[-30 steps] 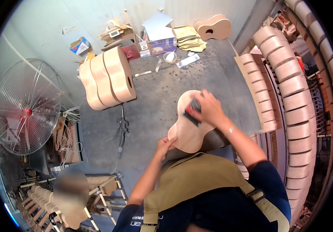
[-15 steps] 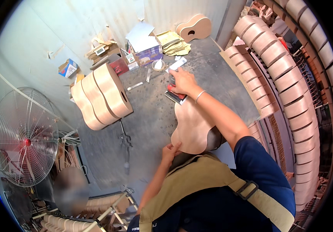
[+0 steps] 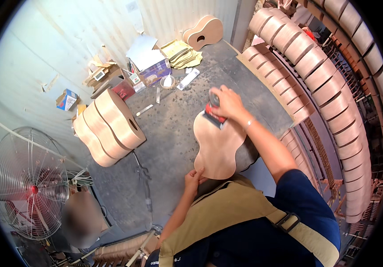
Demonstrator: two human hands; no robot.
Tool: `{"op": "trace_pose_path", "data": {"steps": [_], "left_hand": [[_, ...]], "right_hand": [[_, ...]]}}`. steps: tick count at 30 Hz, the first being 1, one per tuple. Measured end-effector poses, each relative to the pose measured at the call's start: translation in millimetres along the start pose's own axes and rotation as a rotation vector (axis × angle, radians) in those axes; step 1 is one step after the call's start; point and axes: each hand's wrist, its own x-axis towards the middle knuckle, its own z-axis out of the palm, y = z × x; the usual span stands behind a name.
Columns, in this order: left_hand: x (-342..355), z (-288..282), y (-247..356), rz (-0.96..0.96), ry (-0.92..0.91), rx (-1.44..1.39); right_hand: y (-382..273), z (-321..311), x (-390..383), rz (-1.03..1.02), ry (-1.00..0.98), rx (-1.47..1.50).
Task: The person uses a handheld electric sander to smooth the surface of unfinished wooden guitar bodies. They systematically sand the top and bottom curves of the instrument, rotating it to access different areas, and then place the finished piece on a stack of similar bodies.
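Observation:
A small, bare-wood guitar body [image 3: 216,153] lies in front of me, its plain face up and its waist curving in at both sides. My left hand [image 3: 194,179] grips the near left edge, thumb at the top face and fingers partly hidden beneath. In my right hand [image 3: 229,103] is a red-and-black sander [image 3: 214,116] with a flat base. It rests over the far end of the face, slightly blurred, and my fingers cover much of it.
Several joined guitar bodies [image 3: 109,129] stand at the left of the dark table [image 3: 169,133]. Another body [image 3: 204,33] leans at the back, near yellow sheets [image 3: 182,54] and boxes [image 3: 153,71]. Racked bodies [image 3: 320,71] line the right; a fan [image 3: 31,184] stands left.
My right hand has brought the sander from the far left edge of the guitar body onto its face. My left hand keeps its grip. The whole view has shifted a little.

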Motion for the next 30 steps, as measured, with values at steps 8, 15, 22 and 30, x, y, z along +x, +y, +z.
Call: {"op": "trace_pose_path", "data": {"steps": [8,15,22,30], "left_hand": [[-7,3,8,-0.001,-0.055,-0.138],[-4,-1,2,0.041,-0.041,-0.185],[-10,1,8,0.038,-0.083,-0.236],[-1,-9,2,0.071,-0.265,-0.320]], "right_hand": [[39,-32,-44,0.062,0.001,0.049],[26,-29,-133,0.076,0.116,0.071],[26,-36,-136,0.177,0.101,0.057],[-1,-12,-67,0.174,0.108,-0.079]]}}
